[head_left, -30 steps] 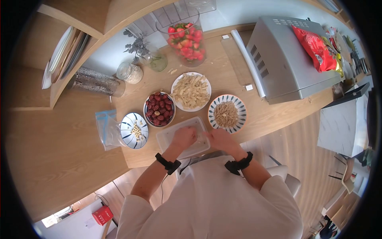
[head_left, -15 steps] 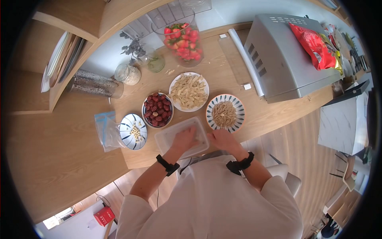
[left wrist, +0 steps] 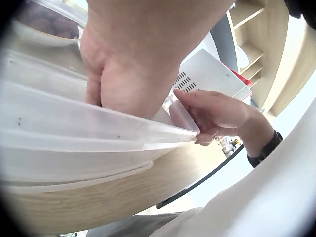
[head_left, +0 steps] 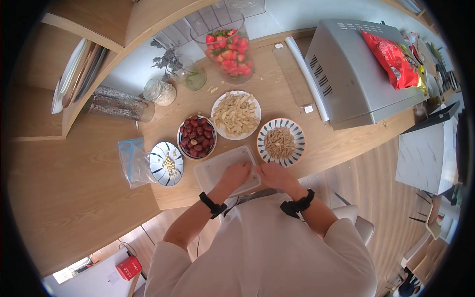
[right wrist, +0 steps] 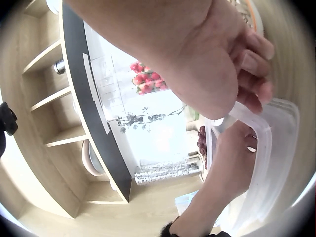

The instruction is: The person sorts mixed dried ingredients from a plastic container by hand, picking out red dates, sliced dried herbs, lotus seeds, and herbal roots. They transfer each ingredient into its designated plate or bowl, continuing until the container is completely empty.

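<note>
A clear plastic container (head_left: pixel 210 169) lies at the table's front edge. Inside its right part is the left hand (head_left: pixel 235 176), bent downward; in the left wrist view the container wall (left wrist: pixel 74 123) hides the fingertips of that hand (left wrist: pixel 131 74). The right wrist view shows the left hand (right wrist: pixel 229 165) with curled fingers and a small pale spot beside them, too unclear to name. At the container's right corner, the right hand (head_left: pixel 277 176) grips the rim, thumb above and fingers bent below, as the left wrist view shows this hand (left wrist: pixel 219 113).
Behind the container stand a bowl of red dates (head_left: pixel 197 136), a plate of pale slices (head_left: pixel 235 115) and a patterned bowl of brown pieces (head_left: pixel 280 142). A striped dish (head_left: pixel 166 164) and zip bag (head_left: pixel 131 162) lie left. Farther back are strawberries (head_left: pixel 231 55), jars and a grey appliance (head_left: pixel 354 74).
The left hand has shifted right inside the container, from its middle toward the right hand, uncovering more of the container's floor. The right hand stays at the right rim.
</note>
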Available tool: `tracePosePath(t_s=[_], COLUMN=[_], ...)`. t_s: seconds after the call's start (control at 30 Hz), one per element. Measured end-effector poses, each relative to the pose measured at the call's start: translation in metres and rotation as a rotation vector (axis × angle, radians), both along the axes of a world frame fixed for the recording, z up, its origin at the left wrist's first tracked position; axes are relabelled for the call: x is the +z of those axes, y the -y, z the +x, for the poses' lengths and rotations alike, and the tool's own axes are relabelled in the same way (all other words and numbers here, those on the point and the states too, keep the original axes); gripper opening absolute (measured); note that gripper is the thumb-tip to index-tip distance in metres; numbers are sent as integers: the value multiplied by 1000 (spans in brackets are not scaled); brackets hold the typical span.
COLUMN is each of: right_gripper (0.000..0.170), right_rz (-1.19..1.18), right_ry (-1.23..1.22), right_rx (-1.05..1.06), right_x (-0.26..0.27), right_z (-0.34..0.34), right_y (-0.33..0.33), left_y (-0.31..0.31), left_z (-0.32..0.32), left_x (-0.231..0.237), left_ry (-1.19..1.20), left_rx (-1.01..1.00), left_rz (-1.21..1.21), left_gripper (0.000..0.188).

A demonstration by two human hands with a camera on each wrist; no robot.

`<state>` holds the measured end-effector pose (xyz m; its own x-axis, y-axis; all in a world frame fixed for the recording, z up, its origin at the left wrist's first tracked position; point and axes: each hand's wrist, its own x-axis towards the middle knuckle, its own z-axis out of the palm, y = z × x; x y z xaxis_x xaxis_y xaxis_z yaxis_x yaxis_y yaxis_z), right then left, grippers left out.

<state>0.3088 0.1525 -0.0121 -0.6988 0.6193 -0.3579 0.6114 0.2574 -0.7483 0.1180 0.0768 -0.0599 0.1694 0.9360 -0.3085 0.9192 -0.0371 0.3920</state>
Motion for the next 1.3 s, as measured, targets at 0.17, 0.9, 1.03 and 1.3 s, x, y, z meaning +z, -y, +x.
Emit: tracePosePath(t_s=[0.17,0.9,1.03,1.3], right_gripper=[51,36,35,40], right_rz=[11,150,115,-105], right_ry=[-3,21,3,-88], right_rx=[-13,-256,-276,40], right_x=[-7,3,4,-6], right_z=[1,58,61,33], right_y=[1,-50,-48,-36], left_y=[-6,-86,-51,-23], left_z=[-1,18,-9,0], left_x=[3,130,135,39], left_ry=[-39,383,162,-121], left_rx=[-48,116,19,192], left_rz=[-15,5,-283,-147], left_gripper=[18,15,16,16])
